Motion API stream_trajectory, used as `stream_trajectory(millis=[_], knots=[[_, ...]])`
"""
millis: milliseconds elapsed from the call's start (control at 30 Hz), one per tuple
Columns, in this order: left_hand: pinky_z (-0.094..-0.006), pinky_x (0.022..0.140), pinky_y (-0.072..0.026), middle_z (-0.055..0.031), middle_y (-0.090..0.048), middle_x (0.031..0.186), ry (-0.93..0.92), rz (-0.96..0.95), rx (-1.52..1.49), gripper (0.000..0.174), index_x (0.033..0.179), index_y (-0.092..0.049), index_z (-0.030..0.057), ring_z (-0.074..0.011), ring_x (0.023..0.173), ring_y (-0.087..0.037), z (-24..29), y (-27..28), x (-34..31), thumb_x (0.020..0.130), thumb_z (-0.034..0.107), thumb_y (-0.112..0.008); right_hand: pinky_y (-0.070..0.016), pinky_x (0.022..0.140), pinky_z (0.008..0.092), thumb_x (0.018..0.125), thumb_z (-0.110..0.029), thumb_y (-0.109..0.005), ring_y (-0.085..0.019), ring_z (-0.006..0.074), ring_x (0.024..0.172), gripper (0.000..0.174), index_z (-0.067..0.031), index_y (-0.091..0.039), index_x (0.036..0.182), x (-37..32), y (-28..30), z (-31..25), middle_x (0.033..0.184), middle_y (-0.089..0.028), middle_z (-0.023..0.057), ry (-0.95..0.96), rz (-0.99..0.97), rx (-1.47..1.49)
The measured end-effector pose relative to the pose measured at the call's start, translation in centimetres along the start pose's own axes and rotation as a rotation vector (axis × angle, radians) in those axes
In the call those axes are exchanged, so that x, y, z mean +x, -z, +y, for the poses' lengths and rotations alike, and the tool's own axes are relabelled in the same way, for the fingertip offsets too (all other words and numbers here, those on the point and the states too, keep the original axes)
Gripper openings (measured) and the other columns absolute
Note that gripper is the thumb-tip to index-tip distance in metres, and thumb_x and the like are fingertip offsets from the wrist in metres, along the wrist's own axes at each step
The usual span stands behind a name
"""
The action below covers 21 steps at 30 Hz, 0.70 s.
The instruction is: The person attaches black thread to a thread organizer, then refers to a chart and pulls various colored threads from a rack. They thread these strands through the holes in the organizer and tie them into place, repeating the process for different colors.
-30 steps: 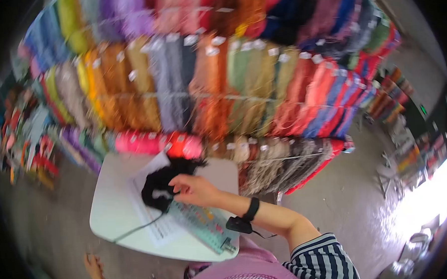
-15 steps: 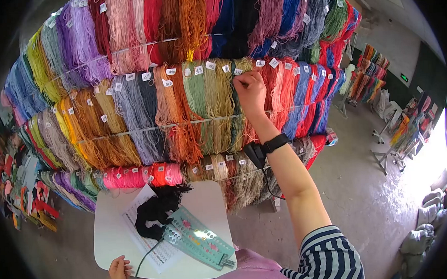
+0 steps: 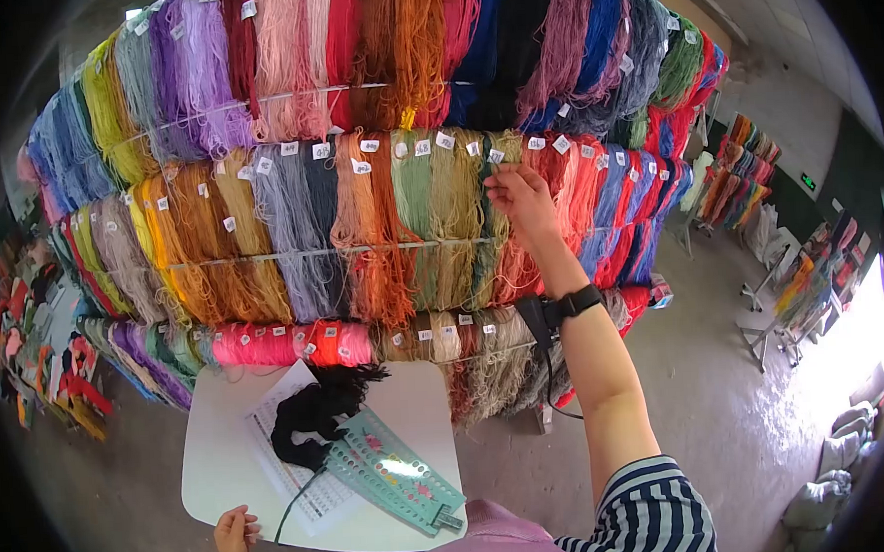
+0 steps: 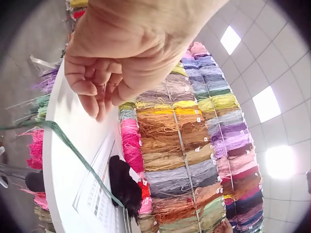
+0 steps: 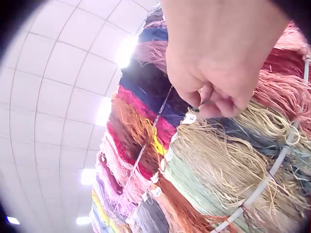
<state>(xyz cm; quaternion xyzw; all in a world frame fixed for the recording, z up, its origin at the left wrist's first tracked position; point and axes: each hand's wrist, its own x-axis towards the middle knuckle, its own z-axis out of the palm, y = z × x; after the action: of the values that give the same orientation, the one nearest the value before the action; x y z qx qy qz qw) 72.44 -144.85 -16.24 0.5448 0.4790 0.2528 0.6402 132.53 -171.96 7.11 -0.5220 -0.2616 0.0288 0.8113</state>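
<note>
My right hand (image 3: 523, 201) is raised to the middle row of a yarn rack, near the white tag of a dark green skein (image 3: 485, 254). Thumb and fingertips pinch a thin dark strand in the right wrist view, beside tan and blue-grey yarn. My left hand (image 3: 237, 543) hangs loosely curled at the near left edge of a white table (image 3: 212, 434), holding nothing. On that table lie a black yarn bundle (image 3: 300, 415), a printed sheet (image 3: 319, 503) and a translucent green template ruler (image 3: 396, 470). A dark green cord (image 4: 80, 158) runs from the bundle past the table edge.
Tagged skeins in many colours hang on bars in rows across the rack, with pink rolls (image 3: 267, 345) just behind the table. More yarn stands (image 3: 807, 270) are at the right, and grey sacks (image 3: 817, 501) sit on the floor. Colourful piles (image 3: 57, 382) lie at far left.
My right hand has gone from over the black yarn bundle up to the rack, then shifted slightly. The left hand has come up to the table edge. The head view has tilted up.
</note>
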Motion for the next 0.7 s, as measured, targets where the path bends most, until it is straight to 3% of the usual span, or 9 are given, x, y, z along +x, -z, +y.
stream_trajectory(millis=[100,133,200,433,500,567,633,667,700], knots=[[-0.0176,0.046,-0.0418,-0.0056,-0.066,0.08,0.009,-0.002,0.007,0.019,0.106,-0.063,0.0008,-0.0085,0.059,-0.059,-0.4,0.2,-0.2,0.094,0.015,-0.057,-0.047,0.064,0.026,0.085,-0.02,-0.068,-0.063,0.0143,0.072,0.021,-0.0039,-0.067,0.098,1.1,0.0,0.7,0.085,-0.068,0.0056,0.14,0.087,-0.371],[-0.0176,0.046,-0.0418,-0.0056,-0.066,0.08,0.009,-0.001,0.006,0.019,0.106,-0.063,0.0008,-0.0085,0.059,-0.059,-0.6,0.2,-0.1,0.094,0.015,-0.057,-0.047,0.064,0.026,0.085,-0.02,-0.068,-0.063,0.0143,0.072,0.021,-0.0039,-0.067,0.098,1.3,0.0,0.8,0.085,-0.068,0.0056,0.14,0.086,-0.371],[-0.0175,0.046,-0.0418,-0.0059,-0.066,0.081,0.0,-0.014,0.015,0.019,0.106,-0.063,0.0006,-0.0088,0.059,-0.059,-0.8,0.1,-0.1,0.094,0.015,-0.057,-0.0477,0.064,0.0274,0.079,-0.02,-0.074,-0.063,0.0138,0.07,0.024,-0.0021,-0.071,0.095,1.6,-0.1,0.8,0.078,-0.068,0.006,0.302,0.206,-0.742],[-0.0175,0.046,-0.0419,-0.0059,-0.066,0.08,0.003,-0.04,-0.027,0.019,0.106,-0.063,0.0001,-0.0087,0.059,-0.06,-0.4,-0.4,-0.6,0.094,0.013,-0.056,-0.0473,0.062,0.0269,0.078,-0.017,-0.074,-0.061,0.0104,0.066,0.02,-0.0007,-0.072,0.089,1.2,-0.4,0.5,0.071,-0.068,0.0054,0.387,0.255,-0.64],[-0.0175,0.046,-0.0418,-0.0058,-0.067,0.081,0.01,-0.04,-0.002,0.019,0.106,-0.063,0.0,-0.0086,0.059,-0.059,-0.4,-0.5,-0.5,0.095,0.014,-0.056,-0.0447,0.059,0.0242,0.08,-0.014,-0.071,-0.06,0.0085,0.066,0.016,0.0002,-0.072,0.088,0.9,-0.1,0.1,0.071,-0.067,0.0042,0.284,0.151,-0.461],[-0.0176,0.047,-0.0417,-0.0057,-0.067,0.081,0.014,-0.031,0.011,0.019,0.106,-0.063,0.0003,-0.0084,0.059,-0.059,-0.2,-0.7,-0.5,0.095,0.014,-0.056,-0.0421,0.056,0.0223,0.083,-0.012,-0.068,-0.06,0.0073,0.065,0.013,0.0002,-0.07,0.088,0.9,-0.6,-0.3,0.074,-0.067,0.0025,0.367,0.143,-0.466],[-0.0177,0.047,-0.0415,-0.0056,-0.066,0.081,0.03,-0.021,0.035,0.019,0.105,-0.063,0.0007,-0.0082,0.06,-0.059,0.2,-0.6,-0.8,0.095,0.014,-0.055,-0.0423,0.055,0.0232,0.084,-0.012,-0.066,-0.056,0.0083,0.059,0.012,-0.0017,-0.068,0.09,0.1,-0.6,-0.8,0.075,-0.063,0.0,0.168,0.081,-0.113],[-0.0181,0.048,-0.0411,-0.0051,-0.066,0.081,0.018,-0.034,0.05,0.019,0.105,-0.064,0.0008,-0.0078,0.06,-0.058,0.4,-0.8,-0.7,0.094,0.015,-0.056,-0.0423,0.055,0.0232,0.084,-0.012,-0.066,-0.056,0.0083,0.059,0.012,-0.0017,-0.068,0.09,-0.1,-0.9,-1.0,0.075,-0.063,0.0,0.164,0.078,-0.113],[-0.0185,0.049,-0.0407,-0.0046,-0.065,0.081,0.01,-0.046,0.067,0.02,0.105,-0.064,0.001,-0.0074,0.061,-0.057,0.6,-1.1,-0.6,0.094,0.016,-0.056,-0.0399,0.052,0.0225,0.085,-0.013,-0.065,-0.053,0.008,0.056,0.011,-0.003,-0.066,0.09,-0.4,-1.0,-1.3,0.073,-0.06,-0.0018,0.032,0.061,-0.005]])
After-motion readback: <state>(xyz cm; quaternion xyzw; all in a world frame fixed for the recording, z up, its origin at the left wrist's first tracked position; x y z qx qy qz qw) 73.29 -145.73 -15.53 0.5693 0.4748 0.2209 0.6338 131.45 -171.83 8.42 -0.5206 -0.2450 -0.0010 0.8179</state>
